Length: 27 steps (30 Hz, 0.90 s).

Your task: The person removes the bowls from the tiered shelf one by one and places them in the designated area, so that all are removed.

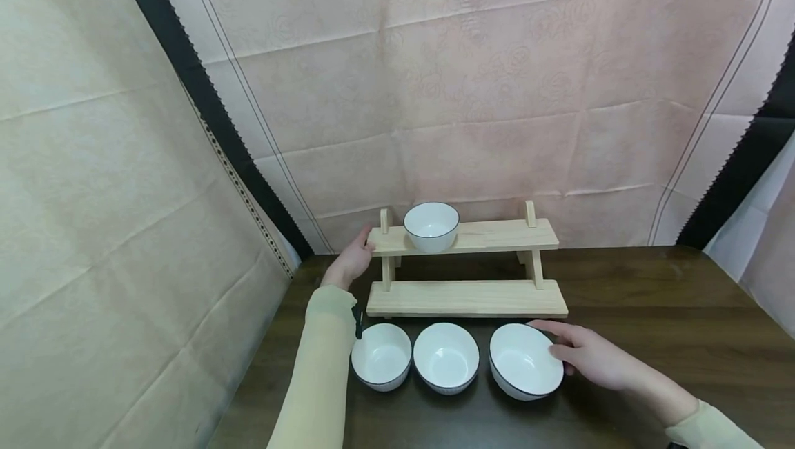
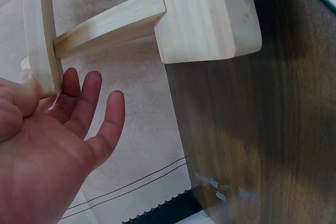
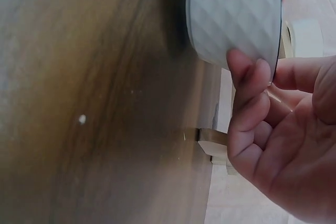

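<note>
A two-tier pale wooden shelf rack [image 1: 466, 298] stands at the back of the table, one white bowl [image 1: 431, 227] on the left part of its upper board. My left hand [image 1: 351, 261] grips the left end of that upper board. In the left wrist view, its thumb and a fingertip pinch the board end [image 2: 41, 35], while the other fingers stick out loosely. My right hand [image 1: 590, 358] holds the rightmost bowl [image 1: 524, 361] by its right rim, thumb and fingers around the edge. The right wrist view shows that bowl's diamond-textured outer wall [image 3: 236, 19].
Two more white dark-rimmed bowls, a left one [image 1: 381, 356] and a middle one [image 1: 446, 358], stand side by side in front of the rack. Pale patterned cloth [image 1: 484, 90] hangs behind the dark wooden table [image 1: 652, 297], and another cloth panel [image 1: 124, 228] rises at the left.
</note>
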Each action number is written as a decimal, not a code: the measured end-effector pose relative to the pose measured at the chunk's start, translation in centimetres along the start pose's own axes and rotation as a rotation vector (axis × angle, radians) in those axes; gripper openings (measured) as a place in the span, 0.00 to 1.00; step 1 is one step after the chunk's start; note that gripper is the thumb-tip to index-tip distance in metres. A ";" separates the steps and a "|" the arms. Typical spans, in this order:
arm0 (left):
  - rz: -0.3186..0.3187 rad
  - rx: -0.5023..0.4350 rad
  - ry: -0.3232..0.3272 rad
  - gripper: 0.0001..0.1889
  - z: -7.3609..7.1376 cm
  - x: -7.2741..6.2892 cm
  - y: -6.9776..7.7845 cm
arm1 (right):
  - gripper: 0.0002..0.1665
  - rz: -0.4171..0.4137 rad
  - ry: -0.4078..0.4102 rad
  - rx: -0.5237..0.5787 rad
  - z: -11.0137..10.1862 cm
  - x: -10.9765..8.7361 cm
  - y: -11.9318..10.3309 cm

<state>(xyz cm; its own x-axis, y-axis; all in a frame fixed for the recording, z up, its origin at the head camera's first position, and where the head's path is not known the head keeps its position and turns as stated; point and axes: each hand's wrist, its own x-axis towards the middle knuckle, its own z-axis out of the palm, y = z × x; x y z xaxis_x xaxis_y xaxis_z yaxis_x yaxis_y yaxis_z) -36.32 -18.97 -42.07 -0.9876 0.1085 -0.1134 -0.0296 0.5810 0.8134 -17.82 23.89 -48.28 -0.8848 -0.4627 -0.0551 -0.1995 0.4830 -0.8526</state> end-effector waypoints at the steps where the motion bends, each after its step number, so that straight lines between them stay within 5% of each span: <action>1: 0.000 -0.001 0.000 0.28 0.0 0.0 0.0 | 0.27 -0.001 -0.004 -0.006 -0.1 0.0 0.0; 27: -0.023 0.001 0.011 0.28 0.2 -0.1 0.1 | 0.25 0.071 -0.104 -0.115 -0.3 2.1 -1.3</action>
<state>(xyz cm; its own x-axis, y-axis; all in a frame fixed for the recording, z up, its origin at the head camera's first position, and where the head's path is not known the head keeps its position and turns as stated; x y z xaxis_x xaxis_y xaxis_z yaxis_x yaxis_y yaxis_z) -36.19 -18.79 -42.05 -0.9883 0.0857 -0.1260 -0.0527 0.5840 0.8100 -19.60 22.54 -47.14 -0.8512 -0.4959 -0.1719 -0.1898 0.5962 -0.7800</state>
